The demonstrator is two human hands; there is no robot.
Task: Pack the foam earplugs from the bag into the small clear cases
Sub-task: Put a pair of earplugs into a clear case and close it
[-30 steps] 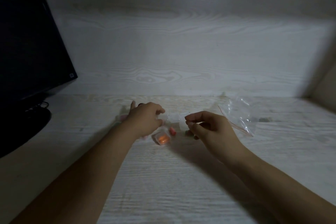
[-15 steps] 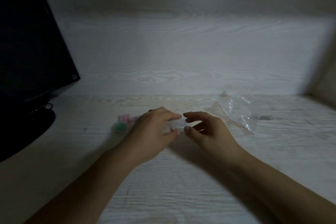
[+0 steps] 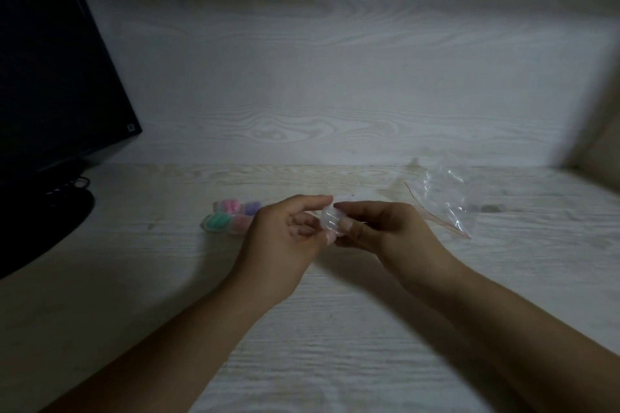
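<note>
Dim light is falling on a pale wood-grain desk (image 3: 335, 362). A back panel (image 3: 335, 77) of the same whitish grain is rising behind the desk. A dark monitor (image 3: 50, 77) is standing at the desk's left end, its black base (image 3: 50, 228) and cables (image 3: 75, 183) sitting below it. Shadow is darkening the panel's top and right edge.

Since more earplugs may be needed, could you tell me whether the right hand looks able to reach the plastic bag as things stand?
Probably yes: the plastic bag lies just beyond the right hand with bare desk between, though that hand now helps hold the clear case.
</note>
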